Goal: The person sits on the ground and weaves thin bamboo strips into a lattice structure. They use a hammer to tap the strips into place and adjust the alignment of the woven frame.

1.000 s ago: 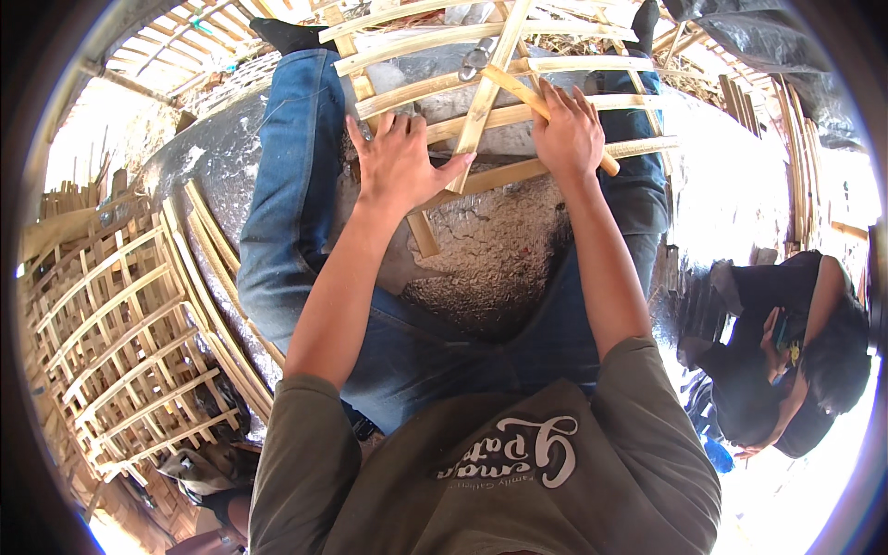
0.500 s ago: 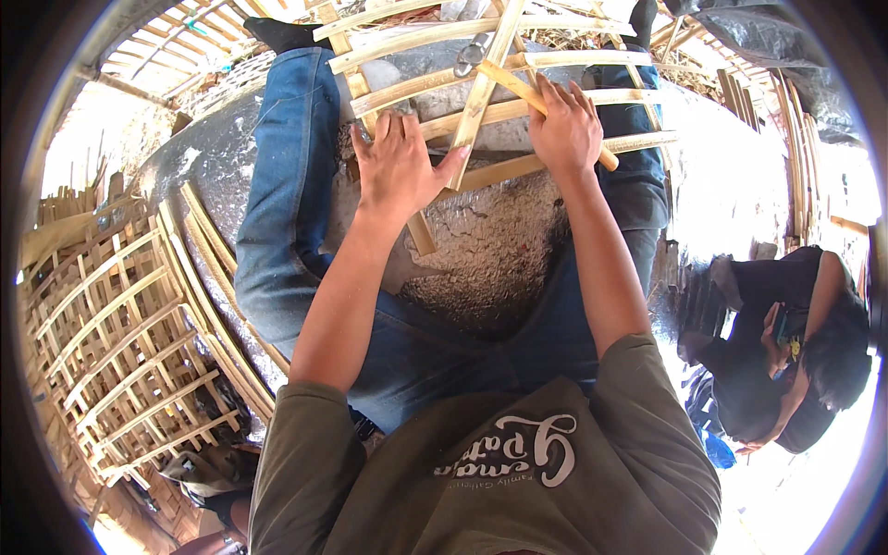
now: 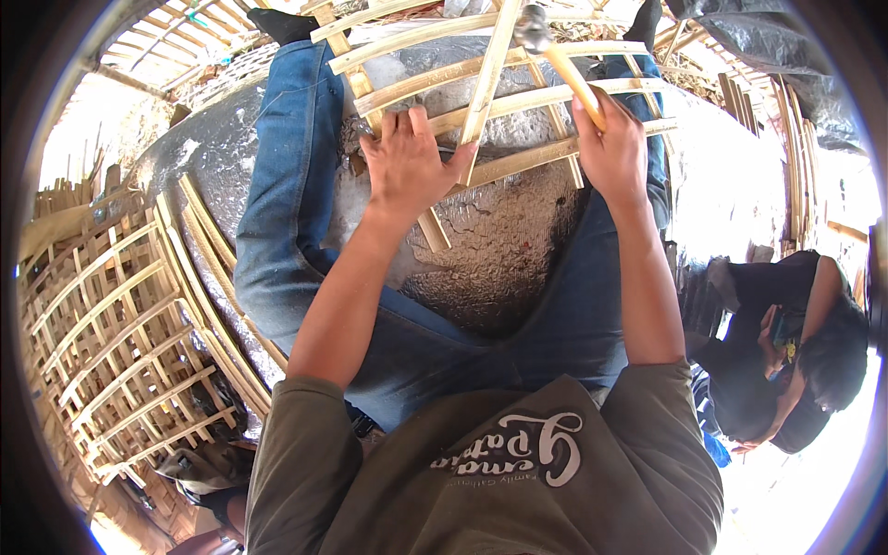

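Note:
A lattice of split bamboo slats (image 3: 518,105) lies across the far side between my legs. One diagonal slat (image 3: 487,83) crosses over the others. My left hand (image 3: 404,166) is on the lattice's near left part, fingers curled over a slat and thumb pressed against the diagonal slat's lower end. In my right hand (image 3: 612,153) is a hammer (image 3: 575,81), gripped by its light wooden handle. Its metal head is just right of the diagonal slat's top, seemingly raised. My right fingers wrap around the handle and are partly hidden.
Beneath the lattice is a dark, silvery, worn surface (image 3: 490,245). Finished-looking woven bamboo panels (image 3: 111,324) and long loose strips (image 3: 217,277) lie at the left. Another person in dark clothes (image 3: 777,342) sits bent over at the right. Upright bamboo strips (image 3: 797,157) stand behind them.
My right hand has moved right and slightly nearer. The hammer head has come away from the diagonal slat, swinging right and farther up. My left hand has shifted slightly right, staying on the lattice.

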Demonstrator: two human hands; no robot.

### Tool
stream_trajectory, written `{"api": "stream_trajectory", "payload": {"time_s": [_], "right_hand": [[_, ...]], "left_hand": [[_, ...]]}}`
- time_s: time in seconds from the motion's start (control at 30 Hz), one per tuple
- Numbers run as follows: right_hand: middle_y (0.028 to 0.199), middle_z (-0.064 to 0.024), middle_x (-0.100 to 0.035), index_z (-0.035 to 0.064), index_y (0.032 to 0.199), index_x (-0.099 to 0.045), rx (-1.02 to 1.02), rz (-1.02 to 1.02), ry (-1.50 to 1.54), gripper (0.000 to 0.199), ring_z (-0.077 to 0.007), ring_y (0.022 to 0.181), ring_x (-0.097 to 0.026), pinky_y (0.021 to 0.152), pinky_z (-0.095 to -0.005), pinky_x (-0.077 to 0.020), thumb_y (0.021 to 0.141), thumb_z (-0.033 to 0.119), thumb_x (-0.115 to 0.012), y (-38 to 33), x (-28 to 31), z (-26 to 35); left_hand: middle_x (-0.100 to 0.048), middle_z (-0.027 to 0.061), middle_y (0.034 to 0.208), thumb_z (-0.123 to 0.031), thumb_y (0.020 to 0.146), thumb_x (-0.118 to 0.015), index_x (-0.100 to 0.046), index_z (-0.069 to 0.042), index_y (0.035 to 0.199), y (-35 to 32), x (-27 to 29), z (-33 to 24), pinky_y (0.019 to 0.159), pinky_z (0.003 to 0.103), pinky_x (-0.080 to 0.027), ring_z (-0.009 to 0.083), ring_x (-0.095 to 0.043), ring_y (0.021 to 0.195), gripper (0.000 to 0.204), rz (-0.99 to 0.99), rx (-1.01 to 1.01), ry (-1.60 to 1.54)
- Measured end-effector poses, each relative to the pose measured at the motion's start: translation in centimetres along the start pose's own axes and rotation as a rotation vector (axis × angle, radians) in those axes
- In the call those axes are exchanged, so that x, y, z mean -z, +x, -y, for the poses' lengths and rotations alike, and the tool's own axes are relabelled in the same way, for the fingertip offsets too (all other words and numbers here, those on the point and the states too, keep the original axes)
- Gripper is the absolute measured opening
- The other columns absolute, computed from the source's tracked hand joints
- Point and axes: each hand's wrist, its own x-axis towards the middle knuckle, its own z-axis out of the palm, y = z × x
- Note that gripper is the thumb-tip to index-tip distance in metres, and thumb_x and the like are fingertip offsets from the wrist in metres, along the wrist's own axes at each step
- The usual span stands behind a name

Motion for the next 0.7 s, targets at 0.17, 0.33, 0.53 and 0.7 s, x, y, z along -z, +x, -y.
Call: {"api": "stream_trajectory", "payload": {"time_s": [0.17,0.33,0.53,0.7], "right_hand": [[0.067,-0.0136,-0.062,0.0007,0.116,-0.069,-0.100,-0.003,0.197,0.028,-0.0194,0.056,-0.061,0.058,-0.0322,-0.0478,0.102,0.024,-0.061,-3.5,1.4,1.3],[0.064,-0.0095,-0.057,0.0000,0.112,-0.071,-0.206,0.030,0.303,0.027,-0.0108,0.057,-0.053,0.056,-0.0308,-0.0444,0.103,0.024,-0.062,-6.6,0.5,0.7],[0.068,-0.0117,-0.057,0.0016,0.119,-0.061,-0.220,0.235,0.398,0.028,-0.0149,0.058,-0.053,0.059,-0.0322,-0.0449,0.104,0.025,-0.060,-7.1,1.0,2.1],[0.068,-0.0142,-0.054,-0.0006,0.111,-0.057,-0.319,0.334,0.536,0.024,-0.0182,0.058,-0.054,0.059,-0.0357,-0.0449,0.106,0.023,-0.054,-7.9,-0.2,1.4]], "left_hand": [[-0.061,0.0180,0.116,-0.055,0.083,-0.074,-0.046,0.002,0.123,-0.5,-1.2,0.5,0.091,0.060,-0.041,0.0337,-0.058,0.113,0.074,-0.178,-0.026,-0.102],[-0.061,0.0161,0.115,-0.054,0.083,-0.074,-0.041,0.000,0.121,-0.4,-0.8,-0.3,0.090,0.059,-0.039,0.0329,-0.058,0.114,0.074,-0.128,0.020,-0.162],[-0.061,0.0152,0.116,-0.054,0.084,-0.074,-0.042,0.000,0.122,-0.6,-0.9,-0.7,0.091,0.059,-0.037,0.0333,-0.056,0.116,0.073,-0.110,0.065,-0.137],[-0.062,0.0125,0.120,-0.053,0.084,-0.073,-0.047,-0.002,0.122,-0.6,-1.0,-1.2,0.094,0.061,-0.036,0.0330,-0.055,0.118,0.069,-0.081,0.089,-0.122]]}}
